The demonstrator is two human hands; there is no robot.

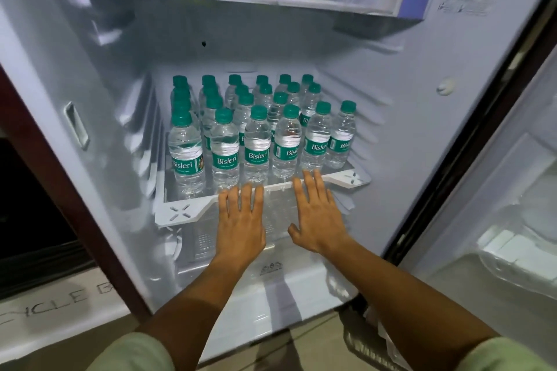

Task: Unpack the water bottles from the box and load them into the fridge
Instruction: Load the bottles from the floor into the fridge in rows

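Flat-fingered, left hand (241,220) and right hand (316,214) are pressing the shelf (187,214) edge, just before the bottles (256,141), gripping nothing.

I am reading "Bisleri" in white script on the green labels of the water bottles (225,151) standing along the front edge of the fridge shelf (177,213). The word is showing whole on three of the front bottles from the shelf's left corner; on the three toward the right corner it is turning away and getting cut off. Small print under the brand is too fine for me to make out. On the white surface (60,304) at the lower left, outside the fridge, I am seeing dark hand-drawn letters, blurred, something like "NCLE". The embossed mark on the fridge's lower ledge is staying unreadable.
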